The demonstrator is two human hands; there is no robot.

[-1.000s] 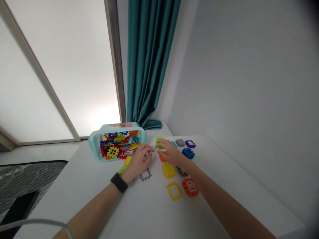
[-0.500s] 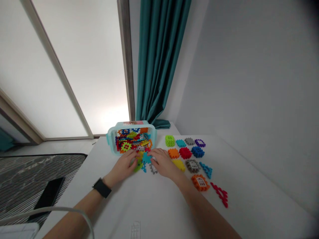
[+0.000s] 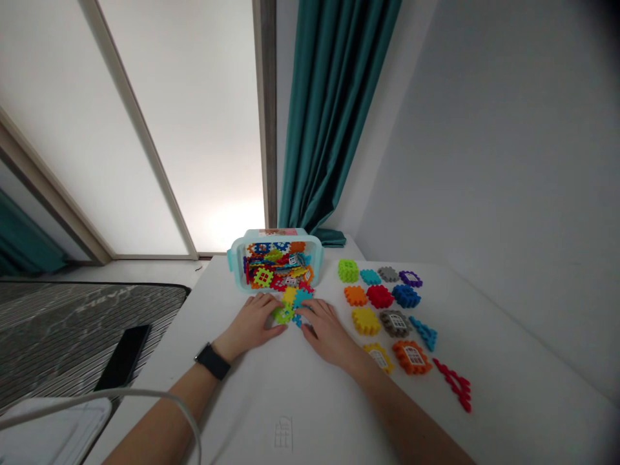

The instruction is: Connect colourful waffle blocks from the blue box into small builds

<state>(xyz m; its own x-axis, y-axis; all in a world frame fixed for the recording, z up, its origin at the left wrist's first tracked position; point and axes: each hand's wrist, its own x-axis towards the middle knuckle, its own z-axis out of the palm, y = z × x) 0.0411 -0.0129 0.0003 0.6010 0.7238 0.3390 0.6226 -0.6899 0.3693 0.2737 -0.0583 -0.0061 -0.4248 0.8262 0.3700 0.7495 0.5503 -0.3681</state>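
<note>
Loose gear-edged plastic pieces lie on the white table just in front of the bin: a yellow piece (image 3: 289, 296), a light blue piece (image 3: 303, 298) and a lime green piece (image 3: 283, 315). My left hand (image 3: 254, 323) rests at the left side of this cluster, fingers apart, the fingertips by the green piece. From the right, my right hand (image 3: 325, 328) reaches to the light blue piece, its fingers spread over the cluster's edge. Part of the cluster is hidden under the right fingers. The light teal bin (image 3: 233, 265) behind holds many coloured pieces.
Sorted stacks stand on the right: lime green (image 3: 347, 270), red (image 3: 380, 296), dark blue (image 3: 405, 296), yellow (image 3: 365, 321), orange (image 3: 411, 358). A red triangular piece (image 3: 455, 385) lies at far right. A pale cable (image 3: 145, 392) crosses the lower left. A black phone (image 3: 123, 357) lies left of the table.
The view has shifted, so the scene sits further right. Both hands have drawn slightly apart, showing more of the cluster. The light blue piece now lies nearer the yellow one.
</note>
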